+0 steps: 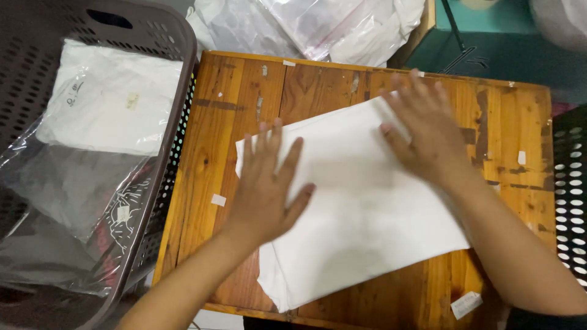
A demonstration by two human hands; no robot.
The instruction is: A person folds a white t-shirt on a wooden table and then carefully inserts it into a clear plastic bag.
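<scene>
— From the head view we've got a folded white cloth point(361, 208) lying flat on the wooden table point(244, 98), a bit askew.

— And we see both hands on it. The left hand point(266, 189) lies palm down on the cloth's left edge, fingers spread, gripping nothing.

— Right hand point(425, 131) too: flat and open on the far right corner, holding nothing.

— To the left we have a brown basket point(177, 73) touching the table, bagged white cloths point(110, 98) inside.

— And more plastic bags point(306, 27) piled beyond the table's far edge.
</scene>
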